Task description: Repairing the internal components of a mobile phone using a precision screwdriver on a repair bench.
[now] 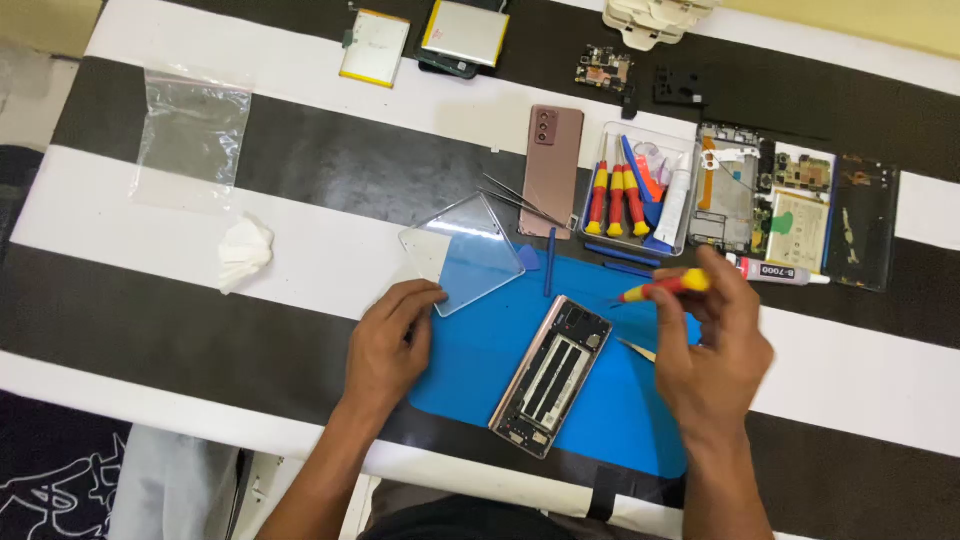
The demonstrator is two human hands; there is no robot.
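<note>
Screwdriver [665, 288], red and yellow, sits pinched in the fingers [700, 300] of the right hand [712, 350], its tip aimed left just above the opened phone frame [551, 374]. That frame lies slanted on a blue mat [480, 345]. The left hand [388, 345] rests flat on the mat's left edge, fingers loose and holding nothing, touching a clear glass panel [462, 252]. Beyond on the striped tabletop [300, 160] stand a tool tray [636, 190], tweezers [522, 200] and a copper phone back [552, 170].
</note>
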